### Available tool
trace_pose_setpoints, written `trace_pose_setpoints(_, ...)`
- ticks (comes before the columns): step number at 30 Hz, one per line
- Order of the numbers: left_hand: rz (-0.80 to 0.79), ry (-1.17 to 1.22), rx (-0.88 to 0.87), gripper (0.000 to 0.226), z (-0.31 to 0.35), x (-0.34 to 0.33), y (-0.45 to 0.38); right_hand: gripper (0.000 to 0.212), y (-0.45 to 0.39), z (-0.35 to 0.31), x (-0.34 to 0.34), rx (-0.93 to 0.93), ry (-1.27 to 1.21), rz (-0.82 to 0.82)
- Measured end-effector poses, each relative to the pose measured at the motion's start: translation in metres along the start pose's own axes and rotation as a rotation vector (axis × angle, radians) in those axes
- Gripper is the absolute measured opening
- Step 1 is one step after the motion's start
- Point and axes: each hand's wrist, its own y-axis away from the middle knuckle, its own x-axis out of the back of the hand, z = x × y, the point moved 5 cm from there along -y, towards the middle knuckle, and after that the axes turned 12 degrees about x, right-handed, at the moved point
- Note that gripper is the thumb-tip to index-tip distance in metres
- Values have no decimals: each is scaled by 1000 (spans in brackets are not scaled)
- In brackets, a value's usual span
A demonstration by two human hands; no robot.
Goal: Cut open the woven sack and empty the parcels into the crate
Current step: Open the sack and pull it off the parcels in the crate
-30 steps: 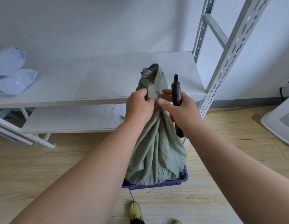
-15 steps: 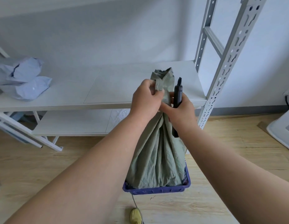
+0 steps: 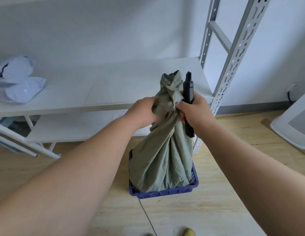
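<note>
Woven sack (image 3: pixel 162 157): grey-green, standing upright with its base inside the blue crate (image 3: pixel 165 193) on the wooden floor, in front of the white shelf unit (image 3: pixel 114 86). Neck: gathered and bunched, apparently unopened; whether a tie or seam closes it cannot be made out. Left hand (image 3: pixel 143 111): fingers curled round the bunched cloth just below the neck, gripping it. Right hand (image 3: pixel 197 111): fingers closed round a black cutter (image 3: pixel 188 103), held upright and touching the sack's neck on its right side; thumb and forefinger seem also to pinch a fold of cloth. Blade: not discernible, so extended or retracted cannot be told. Parcels: none visible in the crate, which the sack fills; contents presumably inside the sack. Pale blue mailer bags (image 3: pixel 18 80) lie on the shelf at far left, well apart from the work. Status, judged: sack placed in crate and neck secured; cutting not yet done; opening and tipping out the parcels both remain.
</note>
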Motion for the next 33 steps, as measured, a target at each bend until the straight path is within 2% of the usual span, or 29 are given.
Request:
trace_pose_setpoints(1, 92, 62, 3, 14, 1, 8, 1, 22, 0, -7, -1, 23, -3, 17)
trace_pose_setpoints(3, 300, 165, -37, 13, 7, 22, 5, 30, -1, -21, -4, 72, -24, 55)
trace_pose_setpoints(7, 405, 261, -60, 3, 12, 34, 9, 32, -4, -45, -12, 122, -36, 86)
trace_pose_setpoints(10, 503, 328, -93, 11, 9, 50, 12, 32, -6, -54, -18, 156, -70, 110)
trace_pose_setpoints(14, 434, 281, -65, 16, -3, 43, 16, 28, -2, -53, -27, 125, 22, 98)
trace_pose_setpoints(16, 472, 466, -96, 20, -5, 50, 21, 29, -3, -58, -27, 154, 0, 131)
trace_pose_setpoints(19, 421, 815, -82, 67, -20, 39, 30, 30, -5, -58, -27, 144, 25, 165)
trace_pose_setpoints(21, 350, 721, 24, 82, -43, 11, 35, 27, -7, -53, -27, 96, 25, 169)
trace_pose_setpoints(23, 189, 482, 83, 75, -59, -22, 35, 22, -12, -48, -34, 58, 6, 126)
trace_pose_setpoints(25, 60, 415, 128, 55, -63, -44, 36, 20, -14, -41, -49, 2, -63, 44)
trace_pose_setpoints(27, 47, 533, 218, 31, -60, -46, 34, 20, -14, -32, -66, -55, -143, -28)
trace_pose_setpoints(29, 62, 685, 352, 39, -66, -44, 29, 15, -14, -22, -74, -64, -159, -67)
trace_pose_setpoints(31, 64, 830, 478, 30, -79, -43, 24, 6, -14, -11, -70, -36, -43, -54)
trace_pose_setpoints(33, 96, 903, 565, 16, -93, -42, 19, 31, -10, 13, -59, -39, 154, 14)
